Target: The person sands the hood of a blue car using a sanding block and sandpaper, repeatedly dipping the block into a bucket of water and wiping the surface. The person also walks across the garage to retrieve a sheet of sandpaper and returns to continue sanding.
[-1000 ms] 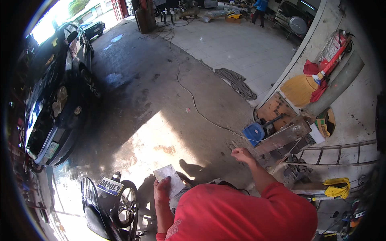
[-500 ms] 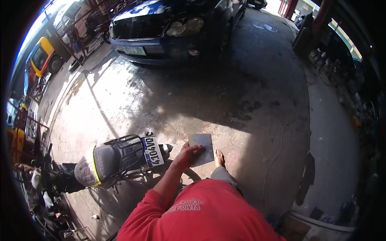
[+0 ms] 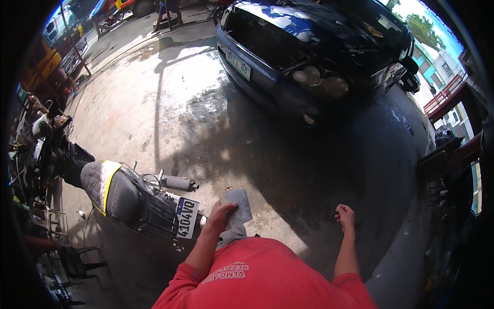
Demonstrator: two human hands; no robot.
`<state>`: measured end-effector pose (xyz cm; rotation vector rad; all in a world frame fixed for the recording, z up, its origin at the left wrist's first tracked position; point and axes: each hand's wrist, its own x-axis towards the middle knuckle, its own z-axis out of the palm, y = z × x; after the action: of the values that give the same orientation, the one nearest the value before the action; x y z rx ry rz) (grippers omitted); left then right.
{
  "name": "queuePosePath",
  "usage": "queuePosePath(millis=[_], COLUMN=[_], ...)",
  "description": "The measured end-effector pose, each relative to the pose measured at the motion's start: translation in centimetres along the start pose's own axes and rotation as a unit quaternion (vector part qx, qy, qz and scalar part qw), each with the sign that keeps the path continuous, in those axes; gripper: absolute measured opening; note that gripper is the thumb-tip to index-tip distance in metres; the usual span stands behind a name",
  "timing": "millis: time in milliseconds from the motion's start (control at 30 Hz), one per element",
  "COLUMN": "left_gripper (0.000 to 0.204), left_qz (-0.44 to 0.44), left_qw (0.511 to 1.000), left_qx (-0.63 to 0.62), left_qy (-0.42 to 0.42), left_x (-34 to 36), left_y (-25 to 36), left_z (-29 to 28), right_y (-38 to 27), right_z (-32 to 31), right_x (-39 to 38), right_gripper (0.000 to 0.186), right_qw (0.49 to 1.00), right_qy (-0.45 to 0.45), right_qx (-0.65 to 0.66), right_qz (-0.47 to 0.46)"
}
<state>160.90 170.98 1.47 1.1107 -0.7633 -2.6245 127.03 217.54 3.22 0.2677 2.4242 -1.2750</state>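
My left hand [image 3: 220, 213] grips a thin grey rectangular sheet [image 3: 240, 206] by its left edge, the thumb lying across its face. The sheet is held in front of my body, above the concrete floor. Its exact kind cannot be told. My right hand [image 3: 346, 216] hangs out to the right, away from the sheet, with its fingers curled in and nothing visible in them. Just left of my left hand is the rear of a parked motorcycle [image 3: 123, 195], with a quilted grey seat and a white plate.
Ahead stands a dark blue car [image 3: 288, 82] with an opening at its front. A dark red beam [image 3: 453, 154] juts in at the right. Plastic chairs [image 3: 77, 262] and clutter line the left side. A person's legs [image 3: 169, 13] show at the far top.
The view has swung left, so the car sits further right and the motorcycle's rear looks closer. My right hand has come into sight. My left hand still holds the sheet.
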Motion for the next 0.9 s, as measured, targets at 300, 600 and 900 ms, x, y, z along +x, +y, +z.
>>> queuePosePath(millis=[300,600,900], left_gripper=[0.041,0.033,0.042], left_qz=[0.063,0.188,0.128], left_qw=[0.998,0.978,0.788], left_qx=[0.022,-0.047,0.542], left_qy=[-0.017,-0.072,0.262], left_x=[18.1,29.7,51.9], left_y=[20.8,46.6,57.9], left_z=[2.9,5.1,-19.9], right_y=[-26.9,-43.9,-66.2], right_z=[23.5,36.2,64.2], right_x=[7.9,20.3,36.4], right_gripper=[0.051,0.056,0.063], right_qw=[0.942,0.929,0.897], right_qy=[-0.303,-0.227,-0.288], right_qx=[-0.147,-0.291,-0.300], right_qz=[-0.012,-0.026,-0.150])
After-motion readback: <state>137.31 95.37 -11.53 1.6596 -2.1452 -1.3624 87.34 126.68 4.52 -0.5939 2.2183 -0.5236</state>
